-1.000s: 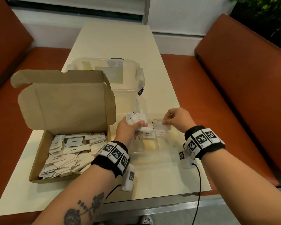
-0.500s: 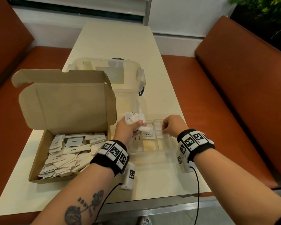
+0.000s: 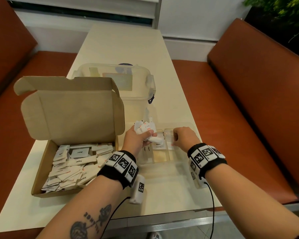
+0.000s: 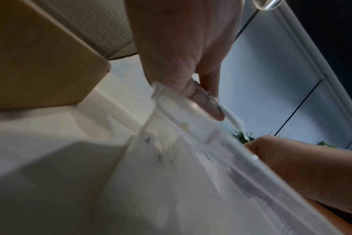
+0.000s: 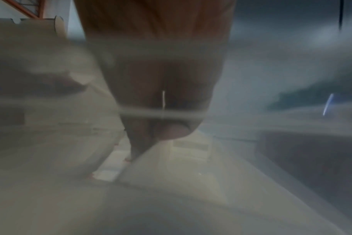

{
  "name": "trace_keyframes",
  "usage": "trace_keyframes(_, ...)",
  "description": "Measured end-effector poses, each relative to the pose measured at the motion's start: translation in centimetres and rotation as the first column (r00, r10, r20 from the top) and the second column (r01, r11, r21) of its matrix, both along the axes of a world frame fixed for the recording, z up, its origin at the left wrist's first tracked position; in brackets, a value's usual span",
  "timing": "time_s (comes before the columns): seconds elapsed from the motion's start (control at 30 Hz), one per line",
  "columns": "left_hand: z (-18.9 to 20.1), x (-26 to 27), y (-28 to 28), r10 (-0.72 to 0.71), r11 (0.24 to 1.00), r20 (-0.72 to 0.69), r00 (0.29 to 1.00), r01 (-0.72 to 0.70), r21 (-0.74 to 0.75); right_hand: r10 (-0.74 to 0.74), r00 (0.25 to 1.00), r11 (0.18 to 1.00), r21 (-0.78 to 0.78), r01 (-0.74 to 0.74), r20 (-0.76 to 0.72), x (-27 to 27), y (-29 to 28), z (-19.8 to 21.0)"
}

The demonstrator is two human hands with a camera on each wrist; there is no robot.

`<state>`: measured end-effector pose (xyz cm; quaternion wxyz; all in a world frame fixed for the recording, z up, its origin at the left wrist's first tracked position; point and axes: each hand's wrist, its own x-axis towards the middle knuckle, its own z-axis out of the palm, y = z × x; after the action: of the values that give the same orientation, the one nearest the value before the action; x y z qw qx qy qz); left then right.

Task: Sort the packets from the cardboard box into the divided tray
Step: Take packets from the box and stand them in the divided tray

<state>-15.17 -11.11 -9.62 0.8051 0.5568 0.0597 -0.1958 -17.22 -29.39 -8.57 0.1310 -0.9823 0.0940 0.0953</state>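
Note:
The open cardboard box (image 3: 41, 171) at the left holds several white packets (image 3: 72, 166). To its right lies the clear divided tray (image 3: 162, 163), with a Sugar packet (image 3: 146, 150) and a Pepper packet (image 3: 158, 145) in separate compartments. My left hand (image 3: 142, 137) grips a bundle of packets (image 3: 146, 127) above the tray's left end; in the left wrist view one packet edge (image 4: 233, 117) shows below the curled fingers (image 4: 213, 108). My right hand (image 3: 175, 139) is down in the right compartment, fingers curled, pinching a white packet (image 3: 169, 143). The blurred right wrist view shows fingertips (image 5: 167, 132) meeting on that packet (image 5: 171, 167).
A clear lidded plastic container (image 3: 136, 90) stands just behind the box and the tray. The box's raised lid (image 3: 72, 109) blocks the view to the left of my left hand. Orange bench seats (image 3: 240, 100) flank the table (image 3: 124, 45); the table's near edge is close.
My right hand has moved toward me and down into the tray's right compartment with its packet. The left hand stays in place with the bundle.

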Motion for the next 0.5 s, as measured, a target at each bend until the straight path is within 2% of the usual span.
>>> trace_keyframes(0.17,0.0,0.0,0.0,-0.008,1.000,0.000,1.000,0.008,0.021,-0.003,1.000,1.000,-0.018,0.003,0.007,0.0,0.2,-0.2)
trace_keyframes(0.3,0.0,0.0,-0.1,-0.008,1.000,-0.004,1.000,0.008,0.025,-0.022,1.000,0.999,0.041,0.022,0.006,-0.1,0.3,0.2)
trace_keyframes(0.43,0.2,0.0,-0.1,-0.005,0.999,-0.001,1.000,0.005,0.037,-0.073,0.980,0.966,0.258,0.024,0.184,-0.4,1.9,1.4)
trace_keyframes(0.5,0.2,0.0,-0.2,0.018,0.998,-0.008,1.000,-0.017,0.056,-0.099,0.983,0.899,0.437,0.021,0.156,-0.8,3.2,2.0)
